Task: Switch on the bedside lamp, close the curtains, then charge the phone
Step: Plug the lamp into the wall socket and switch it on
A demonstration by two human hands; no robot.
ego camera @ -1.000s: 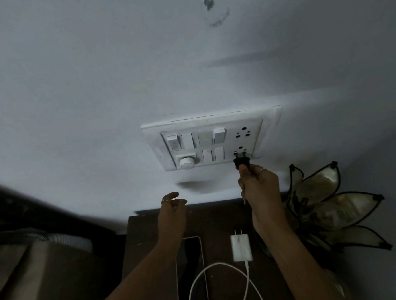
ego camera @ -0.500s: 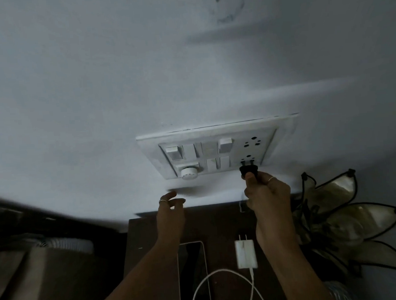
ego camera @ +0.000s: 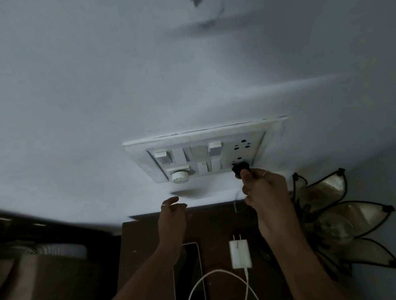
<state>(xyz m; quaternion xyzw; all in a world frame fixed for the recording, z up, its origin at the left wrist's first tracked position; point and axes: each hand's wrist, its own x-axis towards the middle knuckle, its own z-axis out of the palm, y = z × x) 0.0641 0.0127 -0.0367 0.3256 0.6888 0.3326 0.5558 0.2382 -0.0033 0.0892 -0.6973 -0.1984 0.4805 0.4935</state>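
Head view: In a dim bedroom, the right hand (ego camera: 263, 187) pinches a black plug (ego camera: 240, 168) between thumb and fingertips, pressing it against the lower socket at the right end of the white switchboard (ego camera: 199, 149) — whether its pins are fully seated cannot be told. The plug's axis points up and away from the hand, into the wall, and the right hand is plainly the nearer one. The unlit petal-shaded lamp (ego camera: 335, 215) stands just right of that wrist, so this looks like the lamp step, not yet finished. The left hand (ego camera: 172, 217) hangs empty, fingers loosely curled, over the dark bedside table (ego camera: 147, 245). On the table lie the phone (ego camera: 192, 270) and, just beside it, the white charger (ego camera: 239, 254) with its cable (ego camera: 214, 278) looping toward the phone — the charger is unplugged. No containers are in sight.
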